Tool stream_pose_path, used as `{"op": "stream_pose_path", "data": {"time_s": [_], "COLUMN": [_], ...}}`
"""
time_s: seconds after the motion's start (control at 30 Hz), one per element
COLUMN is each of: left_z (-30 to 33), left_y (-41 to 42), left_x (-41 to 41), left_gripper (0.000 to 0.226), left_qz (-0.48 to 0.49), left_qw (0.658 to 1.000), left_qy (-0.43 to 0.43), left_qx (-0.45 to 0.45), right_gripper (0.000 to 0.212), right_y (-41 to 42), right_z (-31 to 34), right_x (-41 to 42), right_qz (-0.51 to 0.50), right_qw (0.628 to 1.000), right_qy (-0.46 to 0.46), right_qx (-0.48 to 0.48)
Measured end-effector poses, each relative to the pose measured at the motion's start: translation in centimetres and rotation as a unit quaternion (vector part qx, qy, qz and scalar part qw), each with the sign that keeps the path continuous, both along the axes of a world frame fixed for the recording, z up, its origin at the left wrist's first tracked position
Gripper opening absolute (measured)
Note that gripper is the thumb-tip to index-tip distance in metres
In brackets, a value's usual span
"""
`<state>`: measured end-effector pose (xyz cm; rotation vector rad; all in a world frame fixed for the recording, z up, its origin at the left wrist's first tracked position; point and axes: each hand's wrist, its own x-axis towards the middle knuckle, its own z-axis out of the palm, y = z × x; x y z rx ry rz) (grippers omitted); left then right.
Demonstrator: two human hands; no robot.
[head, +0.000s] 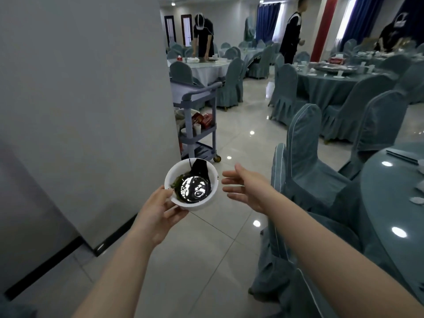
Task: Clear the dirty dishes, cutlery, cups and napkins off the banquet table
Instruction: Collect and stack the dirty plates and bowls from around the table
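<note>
Bowl (191, 184) in the head view, white, sits in the left hand (158, 212), which grips it at its near-left rim: the thumb lies over the rim and the fingers curl under the base. Dark glossy liquid with green scraps pools inside, and a dark streak runs up the far inner wall. The bowl is held over the floor, off any table.

The right hand (247, 190) hovers just right of the bowl, not touching it, fingers straight and loosely spread, palm turned toward the bowl, holding nothing.

Left of the left hand a grey wall (80, 88) runs close by, its corner edge ending just beyond the bowl. Past that corner stands a grey cart (199, 125) with shelves carrying red boxes and dishes. Right of the right hand, covered chairs (305, 157) stand close, and beyond them curves the edge of a round table (390, 203). Between wall and chairs a strip of tiled floor (241, 138) lies open ahead of both hands, running to the cart. Farther off, two people in dark clothes stand by other round tables.
</note>
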<state>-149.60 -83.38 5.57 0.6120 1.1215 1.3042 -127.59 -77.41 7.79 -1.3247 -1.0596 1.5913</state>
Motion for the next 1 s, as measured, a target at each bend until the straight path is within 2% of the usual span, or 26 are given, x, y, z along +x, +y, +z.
{"op": "stream_pose_path", "data": {"time_s": [0.23, 0.43, 0.57, 0.77, 0.9, 1.0], "left_z": [0.0, 2.5, 4.4, 5.6, 4.5, 3.5], "left_y": [9.5, 23.8, 33.7, 47.2, 56.6, 64.2], "left_x": [-3.6, -1.5, 1.3, 8.2, 13.7, 17.8], "left_gripper": [0.013, 0.013, 0.019, 0.017, 0.023, 0.016], "left_qz": [0.043, 0.031, -0.004, -0.044, -0.115, -0.175], "left_qw": [0.999, 0.999, 0.999, 0.999, 0.993, 0.984], "left_qy": [-0.004, -0.003, -0.012, -0.031, -0.028, -0.02], "left_qx": [0.001, 0.009, 0.039, 0.011, 0.006, -0.001], "right_gripper": [0.031, 0.022, 0.021, 0.02, 0.021, 0.021], "right_y": [10.0, 22.8, 31.5, 41.6, 47.9, 52.7], "right_z": [0.0, 1.1, 2.0, 2.3, 0.8, -0.5], "right_x": [0.0, 3.5, 6.8, 12.6, 17.5, 21.5], "right_qz": [0.023, 0.002, -0.038, -0.129, -0.186, -0.243], "right_qw": [0.998, 0.995, 0.993, 0.986, 0.975, 0.963], "right_qy": [-0.061, -0.072, -0.052, -0.035, -0.056, -0.061], "right_qx": [0.005, 0.065, 0.098, 0.1, 0.105, 0.099]}}
